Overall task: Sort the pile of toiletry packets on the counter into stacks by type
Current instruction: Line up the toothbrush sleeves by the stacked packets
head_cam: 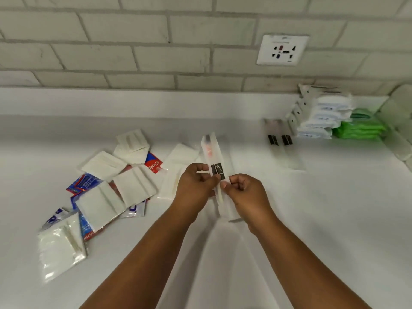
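Both hands are pinching one long clear toothbrush packet (214, 168) above the counter (312, 219), left hand (196, 186) and right hand (243, 190) gripping its lower half. The unsorted pile (107, 190) is lying to the left; toothbrush packets (282, 143), white stack (321, 117) and green packs (360, 127) are sitting back right.

On the counter (312, 219), the loose packets (107, 192) lie at nine o'clock, sorted stacks (323, 117) at two, hands' packet (215, 168) central.
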`<state>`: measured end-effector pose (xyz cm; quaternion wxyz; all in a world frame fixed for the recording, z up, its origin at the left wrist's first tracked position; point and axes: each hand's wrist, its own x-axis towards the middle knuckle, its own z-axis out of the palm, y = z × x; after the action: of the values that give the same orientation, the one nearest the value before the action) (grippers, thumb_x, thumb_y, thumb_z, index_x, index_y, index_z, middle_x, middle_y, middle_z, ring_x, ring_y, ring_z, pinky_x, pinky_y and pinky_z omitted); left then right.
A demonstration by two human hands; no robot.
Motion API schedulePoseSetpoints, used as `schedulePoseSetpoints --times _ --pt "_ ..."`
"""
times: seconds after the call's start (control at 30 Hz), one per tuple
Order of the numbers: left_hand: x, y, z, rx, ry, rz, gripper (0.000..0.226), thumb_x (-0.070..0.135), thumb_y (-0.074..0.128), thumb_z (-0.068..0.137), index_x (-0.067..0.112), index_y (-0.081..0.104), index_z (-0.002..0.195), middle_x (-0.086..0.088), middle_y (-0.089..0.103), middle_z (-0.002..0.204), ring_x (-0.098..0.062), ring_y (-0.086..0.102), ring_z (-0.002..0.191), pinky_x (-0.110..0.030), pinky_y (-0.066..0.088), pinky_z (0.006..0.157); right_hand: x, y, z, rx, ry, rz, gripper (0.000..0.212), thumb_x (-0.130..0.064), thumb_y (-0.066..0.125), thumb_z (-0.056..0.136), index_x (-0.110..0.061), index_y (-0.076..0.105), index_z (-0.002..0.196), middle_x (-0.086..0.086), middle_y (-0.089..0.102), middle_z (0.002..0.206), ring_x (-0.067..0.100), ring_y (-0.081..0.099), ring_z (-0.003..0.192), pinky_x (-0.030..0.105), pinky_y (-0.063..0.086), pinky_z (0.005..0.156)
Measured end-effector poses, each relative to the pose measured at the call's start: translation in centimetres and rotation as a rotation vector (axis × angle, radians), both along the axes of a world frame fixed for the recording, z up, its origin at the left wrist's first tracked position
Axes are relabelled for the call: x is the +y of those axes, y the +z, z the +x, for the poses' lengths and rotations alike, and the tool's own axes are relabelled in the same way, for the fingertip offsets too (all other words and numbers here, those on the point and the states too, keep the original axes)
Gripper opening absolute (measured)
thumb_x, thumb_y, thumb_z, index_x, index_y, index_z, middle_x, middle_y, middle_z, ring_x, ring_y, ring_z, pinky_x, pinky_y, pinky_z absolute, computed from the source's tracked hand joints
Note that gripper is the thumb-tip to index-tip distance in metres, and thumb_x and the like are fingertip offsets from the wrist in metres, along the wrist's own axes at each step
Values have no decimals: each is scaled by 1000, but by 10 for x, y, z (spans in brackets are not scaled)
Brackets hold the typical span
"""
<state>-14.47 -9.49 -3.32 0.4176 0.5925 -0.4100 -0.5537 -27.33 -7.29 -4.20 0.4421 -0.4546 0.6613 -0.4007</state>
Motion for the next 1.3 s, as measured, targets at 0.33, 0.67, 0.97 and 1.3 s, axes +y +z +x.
schedulePoseSetpoints --times 0.33,0.67,0.97,1.3 --pt "-85 -7 -117 -270 -157 -54 28 16 71 85 14 55 108 -9 68 90 -22 67 69 -40 60 72 -42 -12 -136 479 -94 -173 19 -26 63 90 -20 66 108 -3 63 104 14 60 97 24 46 85" --pt "-139 -29 -163 -579 -180 -169 31 22 65 89 12 56 117 -1 64 93 -13 59 75 -21 44 64 -97 -47 -183 808 -20 -361 35 -30 61 87 -15 64 119 8 60 124 27 53 116 40 47 97" --pt "-142 -38 -177 -660 -93 -252 29 19 63 91 11 55 118 2 58 87 -11 56 75 -21 41 69 -103 -66 -184 844 54 -402 36 -28 60 92 -13 61 125 7 57 135 30 46 132 43 42 107" --pt "-126 -54 -173 -715 -54 -519 23 21 54 96 11 62 116 2 55 110 -17 58 95 -23 44 84 -101 -67 -182 880 53 -393 39 -29 56 93 -12 58 128 9 54 138 32 42 135 45 38 109"
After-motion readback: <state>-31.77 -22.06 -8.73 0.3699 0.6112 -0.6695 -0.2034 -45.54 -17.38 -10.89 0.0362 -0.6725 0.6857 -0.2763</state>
